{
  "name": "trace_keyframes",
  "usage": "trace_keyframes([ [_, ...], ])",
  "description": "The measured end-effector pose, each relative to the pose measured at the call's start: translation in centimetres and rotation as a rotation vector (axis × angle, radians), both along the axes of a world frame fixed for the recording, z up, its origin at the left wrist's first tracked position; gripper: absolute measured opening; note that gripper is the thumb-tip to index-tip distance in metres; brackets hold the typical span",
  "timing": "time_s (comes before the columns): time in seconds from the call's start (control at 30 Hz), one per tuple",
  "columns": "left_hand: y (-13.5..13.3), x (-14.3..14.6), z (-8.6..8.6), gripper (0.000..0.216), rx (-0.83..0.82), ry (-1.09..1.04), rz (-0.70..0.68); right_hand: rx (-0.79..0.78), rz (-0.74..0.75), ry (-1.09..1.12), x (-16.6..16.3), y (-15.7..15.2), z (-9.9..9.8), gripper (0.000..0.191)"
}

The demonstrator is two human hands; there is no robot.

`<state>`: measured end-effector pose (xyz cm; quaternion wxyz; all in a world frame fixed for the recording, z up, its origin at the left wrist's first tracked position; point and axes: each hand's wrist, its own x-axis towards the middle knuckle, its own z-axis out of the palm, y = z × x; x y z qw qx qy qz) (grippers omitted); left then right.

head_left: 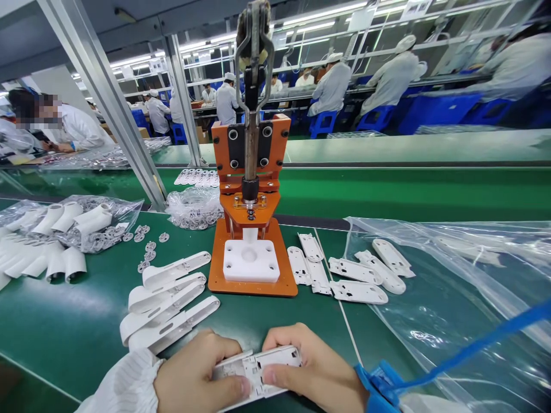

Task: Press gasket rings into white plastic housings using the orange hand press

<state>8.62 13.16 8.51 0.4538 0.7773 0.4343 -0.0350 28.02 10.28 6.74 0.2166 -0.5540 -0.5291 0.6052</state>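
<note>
Close to the table's front edge, my left hand [196, 373] grips the left end of a white plastic housing [279, 357], thumb on top. My right hand [307, 361] is closed on its other end, thumb pressing near the middle. Slots and cutouts show on its upper face; a seam suggests two overlapping pieces, but I cannot tell whether they are joined. Just beyond my left hand lie several long white shells [172, 327]. Flat white cover plates [359, 291] with cutouts lie to the right, some of them on a clear plastic bag [413, 332].
An orange hand press [253, 206] with a white block [251, 261] stands ahead of my hands. White curved tubes [55, 261], small round discs [150, 246] and bagged discs [193, 207] lie left. A blue wrist strap cord [473, 332] crosses at right. Co-workers sit beyond.
</note>
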Motion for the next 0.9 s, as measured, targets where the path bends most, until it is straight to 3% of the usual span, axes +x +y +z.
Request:
trace_keyframes([
  [0.17, 0.0, 0.2, 0.1, 0.031, -0.005, -0.032, 0.044, 0.029, -0.030, -0.180, -0.6, -0.3, 0.2, 0.030],
  [0.43, -0.2, 0.4, 0.1, 0.033, -0.039, -0.084, 0.061, 0.007, -0.016, -0.048, -0.4, -0.4, 1.3, 0.033],
  [0.53, 0.0, 0.3, -0.1, 0.035, -0.122, -0.123, 0.044, 0.008, -0.036, -0.022, -0.2, -0.8, 1.2, 0.037],
  [0.73, 0.5, 0.4, -0.3, 0.034, -0.080, -0.079, -0.060, 0.026, -0.010, -0.014, 0.4, -0.8, 0.5, 0.037],
  [0.9, 0.9, 0.4, -1.3, 0.042, -0.172, -0.171, -0.152, -0.085, 0.276, 0.156, 0.7, 0.6, 0.3, 0.031],
])
